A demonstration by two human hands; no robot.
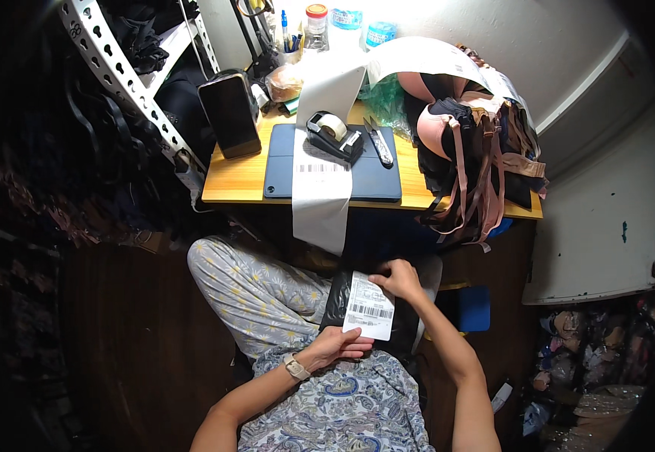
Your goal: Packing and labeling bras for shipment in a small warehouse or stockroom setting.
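Note:
A white shipping label (373,310) with a barcode lies over a black plastic mailer bag (336,301) on my lap. My left hand (335,346), with a pale watch at the wrist, grips the label's lower edge, thumb on top. At the upper right corner my right hand (401,279) is closed with its thumb against the label; what its curled fingers hold beneath is hidden. Beyond my knees, a long strip of labels (321,215) hangs over the table's front edge. A black tape dispenser (333,137) stands on this strip.
Thread snips (379,143) lie on a dark blue tablet (278,166) on the wooden table (230,184). A phone (230,113) leans at the left. Bras (470,143) pile up at the right, straps hanging over the edge. A white metal rack (117,71) stands left.

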